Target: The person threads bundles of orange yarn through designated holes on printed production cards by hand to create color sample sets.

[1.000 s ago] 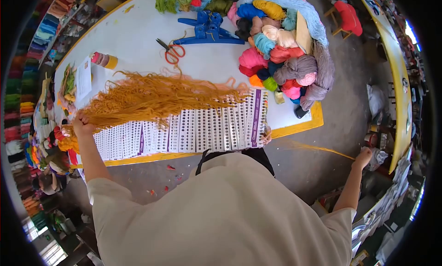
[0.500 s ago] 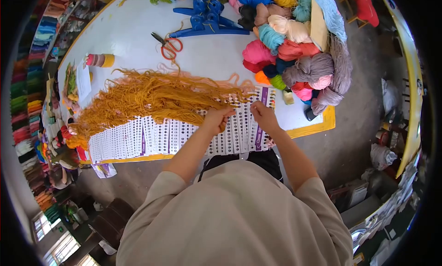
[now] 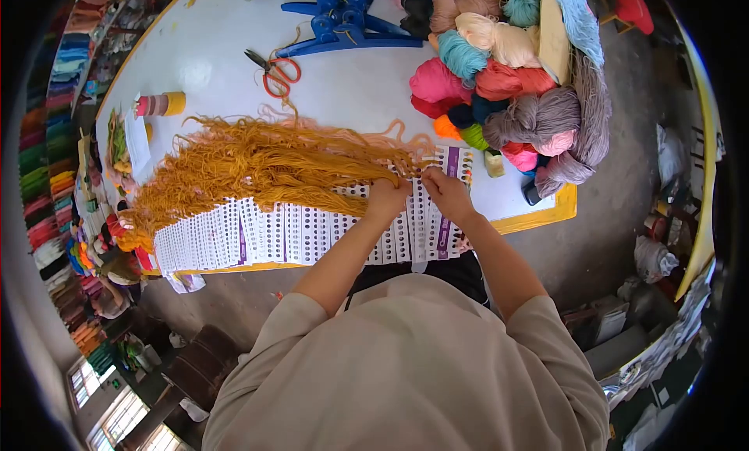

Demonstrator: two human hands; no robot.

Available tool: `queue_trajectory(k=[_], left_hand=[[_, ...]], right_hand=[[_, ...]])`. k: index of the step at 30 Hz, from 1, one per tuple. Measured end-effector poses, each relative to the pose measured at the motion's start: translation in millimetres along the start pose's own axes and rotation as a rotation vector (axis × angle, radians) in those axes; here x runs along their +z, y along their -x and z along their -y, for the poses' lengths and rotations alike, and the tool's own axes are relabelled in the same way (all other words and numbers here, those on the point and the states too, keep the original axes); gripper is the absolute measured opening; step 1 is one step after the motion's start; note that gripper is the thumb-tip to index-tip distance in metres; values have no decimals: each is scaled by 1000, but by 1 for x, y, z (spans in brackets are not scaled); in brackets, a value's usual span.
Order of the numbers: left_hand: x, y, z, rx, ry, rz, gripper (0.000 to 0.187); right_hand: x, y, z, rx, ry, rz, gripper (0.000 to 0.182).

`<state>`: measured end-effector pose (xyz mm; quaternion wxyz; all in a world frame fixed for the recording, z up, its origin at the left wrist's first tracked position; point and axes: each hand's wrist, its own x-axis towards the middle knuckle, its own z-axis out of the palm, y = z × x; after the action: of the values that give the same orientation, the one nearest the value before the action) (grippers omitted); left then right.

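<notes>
Mustard yarn [image 3: 273, 166] lies in long loose strands over a row of white cards [image 3: 300, 232] with rows of holes. My left hand [image 3: 388, 197] is closed at the right end of the yarn, its fingers on the strands. Just to its right, my right hand [image 3: 446, 193] is closed in a pinch above the cards near a purple strip [image 3: 445, 234]; what lies between its fingertips is too small to make out. The two hands are close together. Pale pink strands [image 3: 398, 133] show behind the mustard yarn.
Red-handled scissors [image 3: 278, 75] lie behind the yarn, near blue stands [image 3: 347, 36]. Colourful yarn skeins [image 3: 507, 80] are piled at the back right. Small spools [image 3: 161, 104] lie at the left. The table's yellow edge [image 3: 546, 213] runs along the front right.
My left hand has moved right, closer to my right hand. The camera view has shifted slightly, and a card between the hands now extends further toward my body.
</notes>
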<state>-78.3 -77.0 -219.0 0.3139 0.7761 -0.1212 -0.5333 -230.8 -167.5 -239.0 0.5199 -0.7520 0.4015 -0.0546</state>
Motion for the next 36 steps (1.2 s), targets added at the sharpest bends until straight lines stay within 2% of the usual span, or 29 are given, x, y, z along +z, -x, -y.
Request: queue_trajectory(k=[2,3,5,6,8,12,14,18,20,21,23,24,26,27,28,30,32,34,35,36], left_hand=[[8,-5,6,72,-194,23,25],[11,-7,10,69,-196,24,25],[16,-8,16,313,-217,-33,26],[17,-8,16,312,-219,-31,26],[19,-8,11,-26,75,17,19],[11,-1,-13,-101,222,116,18],[9,5,-30,-43,54,166,16],[8,-17,-7,31,-41,189,16],[1,-17,-2,279,-333,51,18],[-2,-15,-3,279,-334,51,18],[-10,-9,-9,73,246,17,18],[-15,-1,-17,72,241,17,18],[-25,13,-30,-196,498,185,22],[-24,9,-19,-226,548,269,18],[-20,9,-17,-224,548,266,18],[-9,11,-19,-249,753,458,18],[-3,12,-23,-209,755,505,20],[3,11,-30,-247,322,384,23],[9,8,-27,-248,327,382,23],[15,2,-21,-120,137,371,23]], right_hand=[[0,-1,-5,-15,113,64,13],[-1,-1,-6,-12,110,64,13],[-4,-1,-6,-27,84,100,13],[-7,-1,-4,-24,81,99,13],[-10,0,-1,10,10,128,12],[-9,-4,0,61,-102,108,13],[-8,-8,-6,130,-117,111,14],[-5,-13,-17,146,-212,167,17],[-2,-12,-20,194,-210,194,18],[-1,-12,-21,193,-211,194,18],[1,-13,-24,216,-292,171,19],[0,-13,-23,216,-297,170,19],[-2,-15,-23,295,-371,208,16],[-3,-15,-21,291,-373,210,16],[-4,-16,-21,298,-382,228,15],[-4,-16,-24,306,-388,245,14],[-4,-15,-26,266,-511,245,15],[-3,-14,-28,255,-554,247,18],[-2,-13,-27,243,-602,249,21],[-4,-13,-23,241,-600,254,21]])
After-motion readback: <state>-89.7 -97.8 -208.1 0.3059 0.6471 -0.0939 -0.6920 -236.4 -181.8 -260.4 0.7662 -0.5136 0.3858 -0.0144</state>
